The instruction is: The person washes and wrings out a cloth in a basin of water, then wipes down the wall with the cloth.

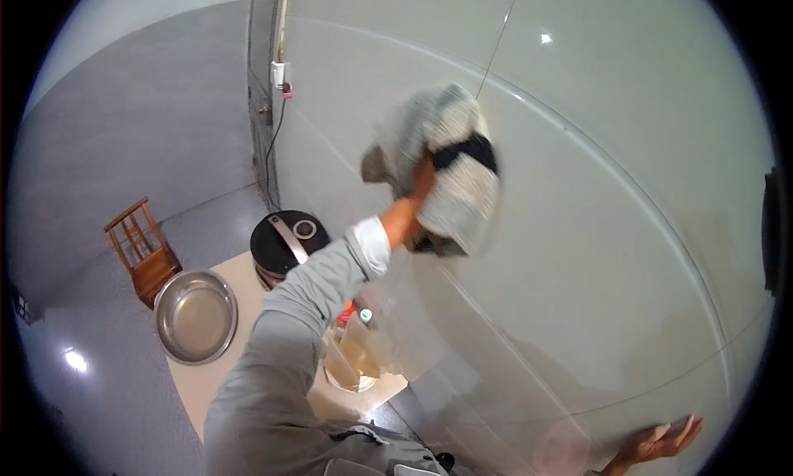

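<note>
A striped grey and white cloth with a dark band (467, 187) lies bunched against the pale glossy wall. My left hand (410, 211) is closed on it, mostly covered by its folds and blurred by motion. The grey sleeve of that arm reaches up from the bottom of the view. At the lower right, my right hand (665, 440) is beside the same wall, fingers apart and holding nothing. Whether it touches the wall I cannot tell.
Below my left arm, a light table (225, 368) bears a metal basin (197, 317), a black round cooker (277, 245) and a clear container (355, 356). A wooden chair (149, 257) stands behind the basin. A cable (271, 158) hangs from a wall socket (279, 73).
</note>
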Tool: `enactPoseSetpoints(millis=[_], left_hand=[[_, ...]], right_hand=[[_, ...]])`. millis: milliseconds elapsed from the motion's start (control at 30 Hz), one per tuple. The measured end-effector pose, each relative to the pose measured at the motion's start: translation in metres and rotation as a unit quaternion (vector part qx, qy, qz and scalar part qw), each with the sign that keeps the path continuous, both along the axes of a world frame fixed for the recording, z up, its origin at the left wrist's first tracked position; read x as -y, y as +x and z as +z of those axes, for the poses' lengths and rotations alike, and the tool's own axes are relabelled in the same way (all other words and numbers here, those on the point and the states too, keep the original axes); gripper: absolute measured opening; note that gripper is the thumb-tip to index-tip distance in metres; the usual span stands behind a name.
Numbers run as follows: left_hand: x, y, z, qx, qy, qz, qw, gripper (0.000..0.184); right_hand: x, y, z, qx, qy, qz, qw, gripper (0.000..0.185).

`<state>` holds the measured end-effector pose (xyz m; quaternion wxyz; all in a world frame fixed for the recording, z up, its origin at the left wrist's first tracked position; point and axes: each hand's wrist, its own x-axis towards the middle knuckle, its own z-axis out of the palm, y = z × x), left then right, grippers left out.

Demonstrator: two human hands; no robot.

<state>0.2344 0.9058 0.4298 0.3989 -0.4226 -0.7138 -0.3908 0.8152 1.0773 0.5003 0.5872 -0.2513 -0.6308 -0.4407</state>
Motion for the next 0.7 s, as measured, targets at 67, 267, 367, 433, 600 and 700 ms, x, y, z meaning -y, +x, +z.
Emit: enactPoseSetpoints(millis=[67, 267, 367, 433, 600, 700], left_hand=[[-0.013, 0.038, -0.008, -0.048, -0.044, -0.063, 0.996, 0.058], [-0.037, 0.045, 0.003, -0.152, -0.133, -0.179, 0.963, 0.056], [-0.038, -0.024, 0.027, -0.108, -0.129, -0.222, 0.96, 0.056], [-0.041, -0.076, 0.043, 0.262, 0.059, -0.535, 0.801, 0.056], [0.0, -0.073, 0.08, 0.467, 0.249, -0.486, 0.695, 0.057], [0.011, -0.113, 0.038, 0.328, 0.13, -0.22, 0.909, 0.057]], right_hand=[[-0.001, 0.0, 0.0, -0.008, -0.001, -0.007, 1.0, 0.047], [0.019, -0.013, 0.007, -0.037, -0.04, -0.007, 0.998, 0.055], [0.021, -0.016, 0.003, -0.039, -0.04, -0.001, 0.998, 0.054], [0.013, -0.013, 0.001, 0.0, -0.013, -0.001, 1.0, 0.055], [0.019, -0.026, 0.005, -0.029, -0.009, 0.036, 0.999, 0.057], [0.022, -0.025, 0.007, -0.027, -0.019, 0.012, 0.999, 0.058]])
